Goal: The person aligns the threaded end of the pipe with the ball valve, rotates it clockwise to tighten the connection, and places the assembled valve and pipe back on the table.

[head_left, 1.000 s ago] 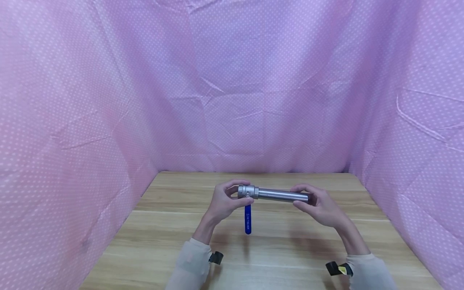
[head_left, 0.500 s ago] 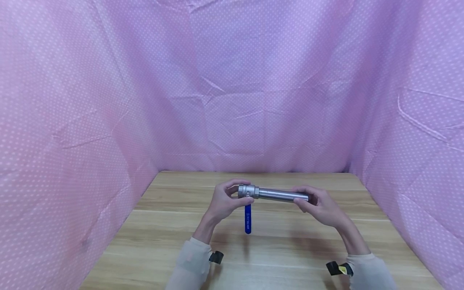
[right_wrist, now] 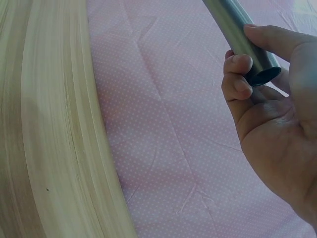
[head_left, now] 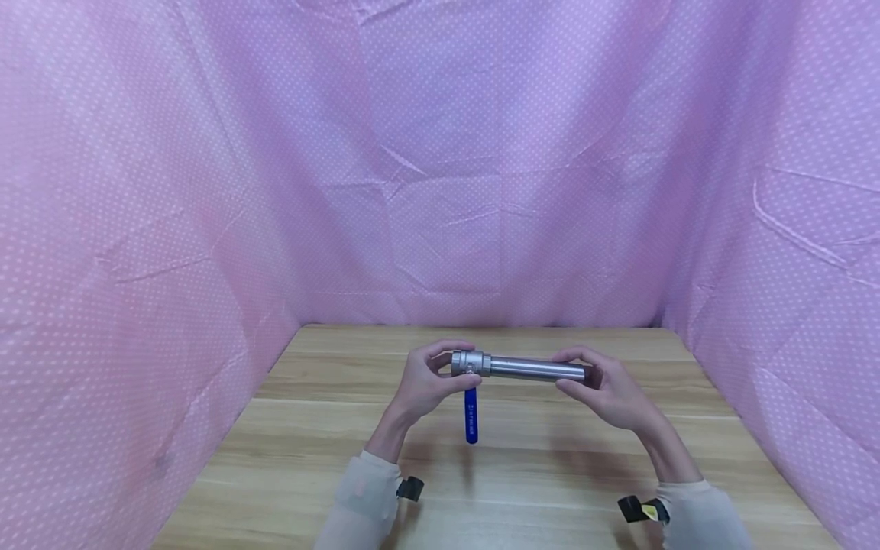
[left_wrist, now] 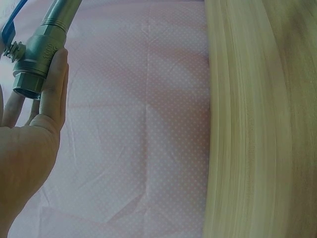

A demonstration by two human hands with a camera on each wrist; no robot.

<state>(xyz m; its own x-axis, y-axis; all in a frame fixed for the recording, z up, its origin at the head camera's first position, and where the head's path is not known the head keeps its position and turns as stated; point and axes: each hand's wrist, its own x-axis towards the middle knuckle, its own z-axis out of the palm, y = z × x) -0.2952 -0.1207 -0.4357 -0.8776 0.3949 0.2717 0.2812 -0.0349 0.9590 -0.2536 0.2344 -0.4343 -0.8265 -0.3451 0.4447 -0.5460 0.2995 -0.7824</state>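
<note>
A metal ball valve [head_left: 471, 363] with a blue lever handle [head_left: 470, 416] is held above the table by my left hand [head_left: 428, 382], thumb at the front and fingers behind. The handle points down toward me. In the left wrist view the open threaded end of the valve [left_wrist: 37, 69] faces the palm. A straight steel pipe [head_left: 529, 369] runs from the valve's right end, in line with it. My right hand [head_left: 605, 386] grips the pipe's free end between thumb and fingers. The right wrist view shows the hollow end of the pipe [right_wrist: 247, 47] near the palm.
Below the hands lies a wood-grain table [head_left: 330, 489]. Pink dotted cloth [head_left: 440, 191] hangs behind it and along both sides. Black wrist straps [head_left: 410, 489] show at the sleeve cuffs.
My right thumb and fingers shift slightly round the pipe's end and back. The left hand and valve hold nearly still.
</note>
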